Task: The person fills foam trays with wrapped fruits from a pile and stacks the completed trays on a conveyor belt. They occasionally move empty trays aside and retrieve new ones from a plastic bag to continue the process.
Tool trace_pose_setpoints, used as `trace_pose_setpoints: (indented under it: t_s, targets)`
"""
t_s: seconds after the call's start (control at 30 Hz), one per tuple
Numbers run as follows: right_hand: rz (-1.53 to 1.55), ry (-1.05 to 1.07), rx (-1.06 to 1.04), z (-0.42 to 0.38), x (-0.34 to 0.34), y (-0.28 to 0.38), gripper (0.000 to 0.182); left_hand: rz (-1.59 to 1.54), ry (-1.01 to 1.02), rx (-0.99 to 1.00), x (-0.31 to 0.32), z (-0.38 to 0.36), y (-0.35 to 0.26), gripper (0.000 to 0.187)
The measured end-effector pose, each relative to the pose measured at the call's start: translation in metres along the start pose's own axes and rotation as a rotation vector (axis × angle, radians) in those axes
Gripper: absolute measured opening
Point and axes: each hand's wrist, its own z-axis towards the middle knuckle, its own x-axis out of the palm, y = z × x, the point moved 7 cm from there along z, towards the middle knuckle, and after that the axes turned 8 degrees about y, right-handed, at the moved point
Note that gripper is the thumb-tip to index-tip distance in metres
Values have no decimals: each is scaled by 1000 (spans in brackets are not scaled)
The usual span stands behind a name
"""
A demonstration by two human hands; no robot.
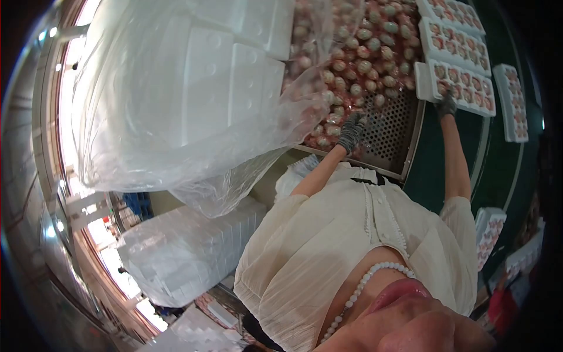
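My left hand (352,132), in a grey striped glove, is at the near edge of a heap of round wrapped pieces (363,64), pale and striped in clear and red wrapping. Its fingers are curled; what lies in them is hidden. My right hand (446,107), in a dark grey glove, touches the near edge of a white foam tray (488,107) filled with rows of these pieces. Those fingers are bent together over a corner pocket, and I cannot make out what they hold. The heap lies on a perforated metal tray (390,129) with a raised rim.
More filled foam trays (460,46) stand beyond my right hand, with others (510,102) (490,234) farther right on the green surface (431,185). Stacked white foam trays (205,82) under clear plastic film (223,170) rise at the left. Another wrapped stack (187,246) stands below it.
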Motion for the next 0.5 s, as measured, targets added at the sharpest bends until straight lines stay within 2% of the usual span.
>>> trace_pose_setpoints:
  t_s: [0.03,0.1,0.13,0.17,0.23,0.27,0.3,0.33,0.37,0.43,0.47,0.5]
  targets:
    - [52,69,6,14,8,-1,51,2,-25,-4,-11,5,-3,21]
    - [87,126,25,11,26,10,44,-397,-85,9,-42,12,-27,19]
    - [74,120,28,5,37,20,38,-103,-103,87,-71,13,-78,15]
    - [83,155,16,-1,49,38,38,-91,-130,111,-88,14,-94,15]
    - [30,205,31,15,72,46,29,-196,-344,244,-136,30,-111,17]
    - [-43,207,-39,20,76,52,29,-182,-365,264,-154,33,-120,17]
    - [-116,203,-110,21,80,58,30,-117,-498,313,-177,31,-135,20]
    - [-78,126,-47,14,79,59,37,-55,-629,364,-199,24,-150,24]
    - [-19,99,9,-3,80,57,41,-44,-644,387,-213,16,-164,24]
    - [255,253,-1,-38,91,47,56,169,-931,447,-243,-24,-198,30]
    - [179,372,60,-27,91,26,61,228,-999,441,-255,-39,-210,32]
    - [189,439,56,-42,99,8,56,285,-1067,425,-267,-56,-219,34]
